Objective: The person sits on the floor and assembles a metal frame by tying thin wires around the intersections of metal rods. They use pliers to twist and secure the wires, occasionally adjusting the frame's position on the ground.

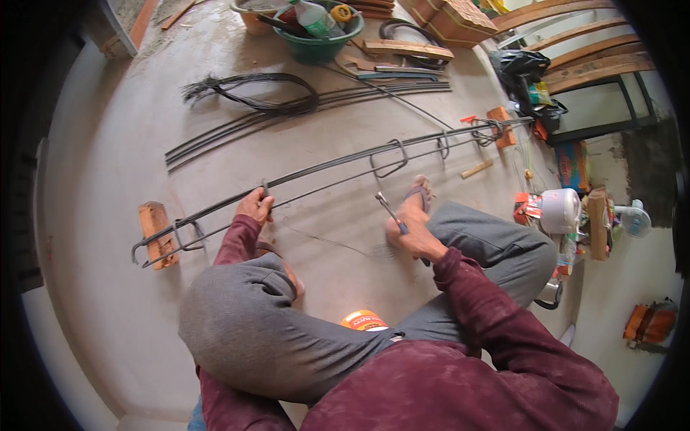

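Long steel reinforcing bars (316, 169) lie across the floor in front of me, raised on a brick (156, 233) at the left and another brick (501, 128) at the far right. Bent steel stirrups hang around the bars, one (389, 159) right of the middle and one (189, 235) beside the left brick. My left hand (254, 207) closes its fingers around a stirrup (265, 188) against the bars. In my right hand (415, 235) is a pair of pincers (388, 206), held over my right foot, jaws pointing toward the bars and apart from them. Thin tie wire (327, 242) trails between my feet.
Beyond the bars lie a coil of black wire (287, 86) and several loose rods (215, 143). Farther back stands a green basin (323, 49) of tools beside wood offcuts (410, 49). An orange-and-white tub (363, 320) sits between my legs; a white cylindrical container (560, 210) stands right.
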